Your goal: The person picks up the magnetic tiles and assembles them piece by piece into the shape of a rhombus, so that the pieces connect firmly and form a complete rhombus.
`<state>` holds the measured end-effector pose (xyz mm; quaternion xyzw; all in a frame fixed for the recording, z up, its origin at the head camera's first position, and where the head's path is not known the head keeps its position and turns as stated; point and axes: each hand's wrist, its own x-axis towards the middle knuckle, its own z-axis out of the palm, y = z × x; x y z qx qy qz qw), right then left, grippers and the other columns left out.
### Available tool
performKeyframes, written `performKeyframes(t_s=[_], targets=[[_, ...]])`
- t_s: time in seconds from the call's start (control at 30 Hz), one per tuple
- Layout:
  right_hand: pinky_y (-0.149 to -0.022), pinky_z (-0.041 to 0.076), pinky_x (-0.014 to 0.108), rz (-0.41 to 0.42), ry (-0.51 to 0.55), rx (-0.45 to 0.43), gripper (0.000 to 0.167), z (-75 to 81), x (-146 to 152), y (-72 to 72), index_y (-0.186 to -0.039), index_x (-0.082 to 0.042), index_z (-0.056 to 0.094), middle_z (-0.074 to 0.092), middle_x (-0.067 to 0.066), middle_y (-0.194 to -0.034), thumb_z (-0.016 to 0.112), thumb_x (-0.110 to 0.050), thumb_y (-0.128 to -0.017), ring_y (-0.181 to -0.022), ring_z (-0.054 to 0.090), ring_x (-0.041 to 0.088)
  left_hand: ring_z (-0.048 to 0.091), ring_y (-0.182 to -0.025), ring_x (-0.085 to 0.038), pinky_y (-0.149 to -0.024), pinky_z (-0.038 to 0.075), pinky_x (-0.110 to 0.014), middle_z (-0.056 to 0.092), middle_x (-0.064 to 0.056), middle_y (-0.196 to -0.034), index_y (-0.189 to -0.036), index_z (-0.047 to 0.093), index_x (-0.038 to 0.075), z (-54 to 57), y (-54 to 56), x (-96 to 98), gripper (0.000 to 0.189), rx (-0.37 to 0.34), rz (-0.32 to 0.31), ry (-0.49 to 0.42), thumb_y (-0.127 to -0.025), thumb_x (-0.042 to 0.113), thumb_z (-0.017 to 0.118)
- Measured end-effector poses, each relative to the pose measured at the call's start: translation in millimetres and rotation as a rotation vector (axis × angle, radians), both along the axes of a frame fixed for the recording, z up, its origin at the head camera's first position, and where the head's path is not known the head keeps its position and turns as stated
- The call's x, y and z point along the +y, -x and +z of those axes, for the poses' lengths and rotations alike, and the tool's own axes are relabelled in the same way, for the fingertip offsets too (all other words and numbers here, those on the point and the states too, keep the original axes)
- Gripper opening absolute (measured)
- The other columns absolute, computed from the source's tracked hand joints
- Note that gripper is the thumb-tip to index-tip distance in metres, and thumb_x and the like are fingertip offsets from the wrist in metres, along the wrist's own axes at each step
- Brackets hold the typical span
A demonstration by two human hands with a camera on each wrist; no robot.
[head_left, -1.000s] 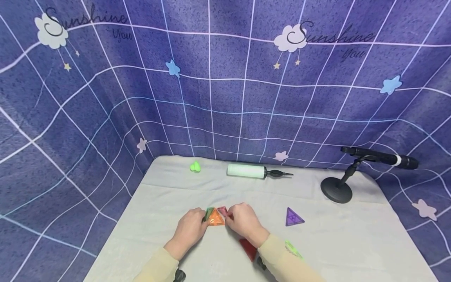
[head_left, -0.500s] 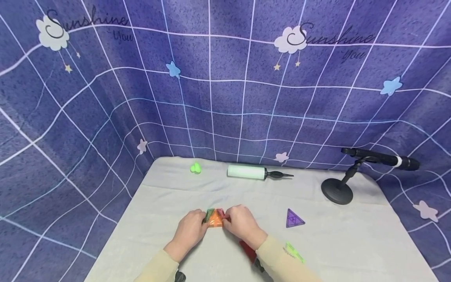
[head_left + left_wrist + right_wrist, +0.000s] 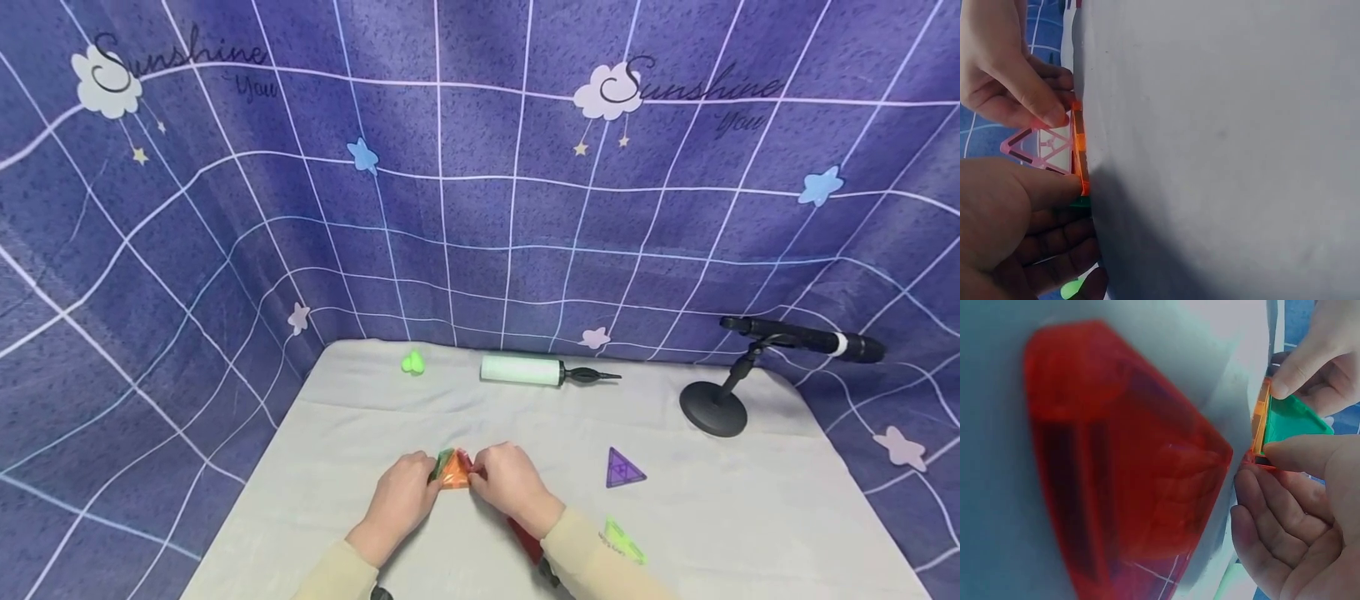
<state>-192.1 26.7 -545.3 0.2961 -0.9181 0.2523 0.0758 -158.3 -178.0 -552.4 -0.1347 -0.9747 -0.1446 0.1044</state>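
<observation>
In the head view, an orange triangular magnetic tile (image 3: pixel 454 475) sits between the two hands, with a green triangular tile (image 3: pixel 444 459) along its left side and a pink one (image 3: pixel 465 458) along its right. The left hand (image 3: pixel 402 496) pinches the green tile's edge between thumb and fingers. On the other side, the right hand (image 3: pixel 512 479) pinches the pink tile. In the left wrist view the pink tile (image 3: pixel 1047 147) stands raised from the orange tile (image 3: pixel 1080 147). The right wrist view shows the green tile (image 3: pixel 1294 422) tilted up too. Fingers hide parts of the joins.
A red tile (image 3: pixel 527 540) lies partly under the right forearm. To the right are a purple triangle tile (image 3: pixel 622 469) and a lime tile (image 3: pixel 624 542). At the back stand a hand pump (image 3: pixel 522 370), a green object (image 3: pixel 413 362) and a microphone stand (image 3: pixel 714 408).
The right hand has moved slightly left, bringing the pink tile inward against the orange one; less of the pink tile shows. The left hand has kept its hold.
</observation>
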Motion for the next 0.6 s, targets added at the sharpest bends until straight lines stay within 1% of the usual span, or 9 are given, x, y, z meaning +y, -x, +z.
performKeyframes(t_s=[0.13, 0.33, 0.47, 0.6], targets=[[-0.068, 0.054, 0.027, 0.004, -0.015, 0.011, 0.008, -1.8, -0.1, 0.7, -0.078, -0.015, 0.080, 0.073, -0.008, -0.074, 0.083, -0.014, -0.085, -0.069, 0.066, 0.006, 0.056, -0.070, -0.014, -0.061, 0.050, -0.036, 0.058, 0.003, -0.076, -0.087, 0.073, 0.008, -1.5, -0.2, 0.2, 0.014, 0.015, -0.004, 0.012, -0.084, 0.015, 0.085], [-0.067, 0.054, 0.025, -0.003, -0.060, 0.006, 0.010, -0.2, -2.3, 0.5, -0.077, -0.017, 0.079, 0.071, -0.010, -0.072, 0.084, -0.017, -0.085, -0.066, 0.064, 0.003, 0.058, -0.070, -0.018, -0.061, 0.051, -0.038, 0.057, 0.002, -0.075, -0.086, 0.071, 0.008, -3.5, -0.1, 0.4, 0.016, 0.041, -0.021, 0.040, -0.084, 0.015, 0.085], [-0.066, 0.054, 0.026, 0.009, -0.076, 0.035, 0.012, 3.3, -3.5, -1.8, -0.075, -0.017, 0.078, 0.071, -0.010, -0.070, 0.086, -0.016, -0.084, -0.064, 0.064, 0.004, 0.059, -0.071, -0.019, -0.062, 0.052, -0.039, 0.056, 0.002, -0.075, -0.087, 0.072, 0.007, -3.1, -1.8, 1.8, 0.016, 0.053, -0.032, 0.054, -0.085, 0.015, 0.085], [-0.063, 0.052, 0.026, 0.022, -0.107, 0.072, 0.017, 4.7, -4.2, -2.9, -0.072, -0.018, 0.075, 0.068, -0.011, -0.067, 0.086, -0.017, -0.084, -0.061, 0.061, 0.003, 0.059, -0.072, -0.018, -0.065, 0.054, -0.038, 0.057, 0.001, -0.076, -0.088, 0.073, 0.005, -1.9, -3.3, 3.6, 0.015, 0.060, -0.038, 0.049, -0.085, 0.013, 0.085]])
